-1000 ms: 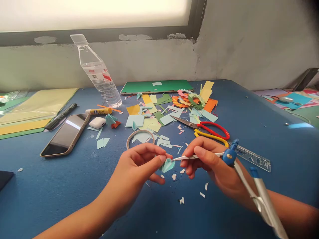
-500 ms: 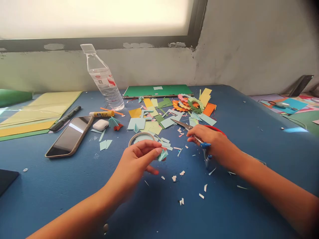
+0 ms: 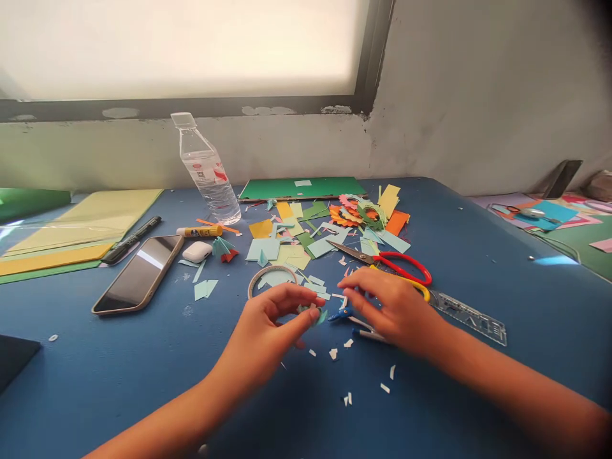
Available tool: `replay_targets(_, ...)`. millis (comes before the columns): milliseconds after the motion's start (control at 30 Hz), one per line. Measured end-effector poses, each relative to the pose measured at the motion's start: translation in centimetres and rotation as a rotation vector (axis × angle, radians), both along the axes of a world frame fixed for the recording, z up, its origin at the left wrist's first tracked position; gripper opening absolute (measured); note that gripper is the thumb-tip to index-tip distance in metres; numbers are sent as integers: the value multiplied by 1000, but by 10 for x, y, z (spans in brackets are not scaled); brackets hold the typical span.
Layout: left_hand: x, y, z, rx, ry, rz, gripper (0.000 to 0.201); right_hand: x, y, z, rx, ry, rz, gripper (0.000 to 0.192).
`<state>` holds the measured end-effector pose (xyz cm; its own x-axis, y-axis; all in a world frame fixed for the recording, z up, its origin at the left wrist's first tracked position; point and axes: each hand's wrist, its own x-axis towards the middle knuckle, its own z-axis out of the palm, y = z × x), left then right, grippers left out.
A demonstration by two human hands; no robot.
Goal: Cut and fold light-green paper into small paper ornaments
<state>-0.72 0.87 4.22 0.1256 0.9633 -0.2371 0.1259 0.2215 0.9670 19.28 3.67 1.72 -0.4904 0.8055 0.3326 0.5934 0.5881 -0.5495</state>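
On the blue table [image 3: 119, 376], my right hand [image 3: 389, 306] has moved back, open over one compass [image 3: 351, 319]; my left hand [image 3: 272, 319] pinches one paper fan [image 3: 319, 315].

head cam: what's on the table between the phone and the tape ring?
In the head view, between the phone and the tape ring lie two light-blue paper scraps on the blue table; the rest of the stretch is bare.
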Motion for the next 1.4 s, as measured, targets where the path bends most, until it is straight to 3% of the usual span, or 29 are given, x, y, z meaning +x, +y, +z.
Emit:
replay_targets(133, 1, -7, -1, 94, 47, -19, 12, -17, -21, 6, -473, 312, 78, 12)
replay_targets(233, 1, -10, -2, 112, 55, -11, 12, -22, -27, 4, -653, 472, 67, 13)
replay_targets(433, 1, -8, 2, 16, -72, 7, 11, -20, -26, 5, -668, 538, 54, 9)
replay_targets(633, 0, -6, 1, 7, -2, -60, 22, -17, -25, 7, -639, 536, 88, 6)
replay_targets(733, -1, -10, -3, 123, 91, -95, 18, -14, -24, 8, -630, 531, 101, 4)
replay_targets(800, -2, -12, -7, 298, 167, -100, 11, -12, -23, 10, -665, 522, 122, 4)
replay_targets(967, -4, -15, -16, 705, 275, -158, 27, -11, -21, 14, -826, 497, 155, 13)
replay_targets(1400, -4, -15, -20, 823, 354, -188, 27, -10, -23, 15, -892, 360, 78, 12)
